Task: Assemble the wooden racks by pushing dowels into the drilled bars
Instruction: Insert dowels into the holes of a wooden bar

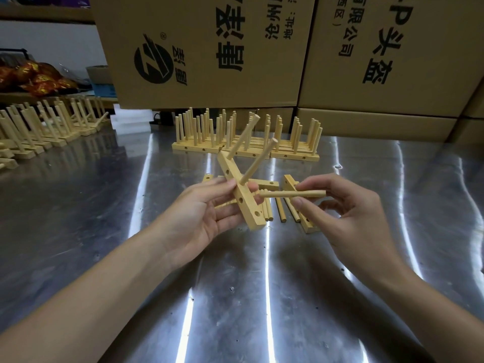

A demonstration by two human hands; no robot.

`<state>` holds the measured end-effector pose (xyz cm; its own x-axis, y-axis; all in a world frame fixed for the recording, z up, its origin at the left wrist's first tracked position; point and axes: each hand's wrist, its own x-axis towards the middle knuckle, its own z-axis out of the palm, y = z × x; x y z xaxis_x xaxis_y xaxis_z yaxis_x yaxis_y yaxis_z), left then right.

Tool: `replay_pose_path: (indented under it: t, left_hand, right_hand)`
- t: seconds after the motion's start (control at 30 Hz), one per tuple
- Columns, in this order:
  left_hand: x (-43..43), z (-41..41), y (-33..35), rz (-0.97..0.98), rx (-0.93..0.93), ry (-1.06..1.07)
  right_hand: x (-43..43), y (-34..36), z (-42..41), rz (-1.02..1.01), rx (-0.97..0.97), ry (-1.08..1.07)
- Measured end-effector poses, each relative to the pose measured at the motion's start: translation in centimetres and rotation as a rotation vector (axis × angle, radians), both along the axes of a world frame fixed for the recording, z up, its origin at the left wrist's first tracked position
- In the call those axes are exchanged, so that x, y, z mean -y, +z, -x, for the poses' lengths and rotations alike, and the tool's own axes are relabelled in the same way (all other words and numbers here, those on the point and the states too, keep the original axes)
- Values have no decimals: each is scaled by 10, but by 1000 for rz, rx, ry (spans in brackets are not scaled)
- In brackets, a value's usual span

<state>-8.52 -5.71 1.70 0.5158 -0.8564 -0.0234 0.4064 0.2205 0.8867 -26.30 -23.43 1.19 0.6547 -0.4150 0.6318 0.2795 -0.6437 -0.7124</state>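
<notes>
Several boxes: large cardboard boxes point(209, 48) printed in black are stacked along the back of the table; all are closed, so their contents cannot be told.
Left hand: the left hand point(201, 216) is wrapped round a drilled bar point(248, 213), thumb on the near side, fingers behind.
Bar: it is held tilted above the table; two dowels point(259, 161) are seated in its far half, and open holes are seen along the facing side.
Right hand: a loose dowel point(277, 194) is pinched between thumb and fingers of the right hand point(348, 210), roughly level, its tip just beside the bar; contact cannot be told.
Stock: spare dowels point(282, 213) and further bars point(309, 226) are laid beneath the hands.
Finished racks: one row point(246, 150) is stood upright before the boxes; more racks point(52, 127) are lined up far left.
Surface: a shiny, scratched metal table point(262, 297), streaked with reflected light.
Room: white foam blocks point(129, 121) and red-gold foil packets point(34, 77) are seen at the left, against a pale wall.
</notes>
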Motion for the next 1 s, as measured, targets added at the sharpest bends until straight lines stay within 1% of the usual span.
replay_pose_path:
  t: [0.13, 0.23, 0.33, 0.4, 0.5, 0.57, 0.73, 0.9, 1.0]
  left_hand:
    - [4, 8, -6, -9, -2, -63]
    - [6, 11, -10, -5, -12, -124]
    - [7, 11, -10, -6, -20, -124]
    - [7, 10, -10, -15, -32, -95]
    - [6, 10, -7, -26, -36, -67]
    - [5, 9, -6, -27, -26, -53]
    - [3, 9, -4, -11, -2, -27]
    - [3, 7, -4, -20, 41, -14]
    - [2, 8, -5, -18, 66, -4]
  right_hand:
    - [-3, -3, -4, -67, 18, 53]
    - [-6, -4, -6, -53, -11, 99]
    - [-8, -4, -6, -55, -40, 170]
    - [-9, -2, -3, 39, -83, 149]
    - [-8, 0, 1, 329, -165, 46]
    - [-8, 0, 2, 436, -234, 21]
    - [-8, 1, 6, 454, -356, 53]
    - [-12, 7, 8, 575, -457, -13]
    - [-15, 13, 10, 639, -519, -15]
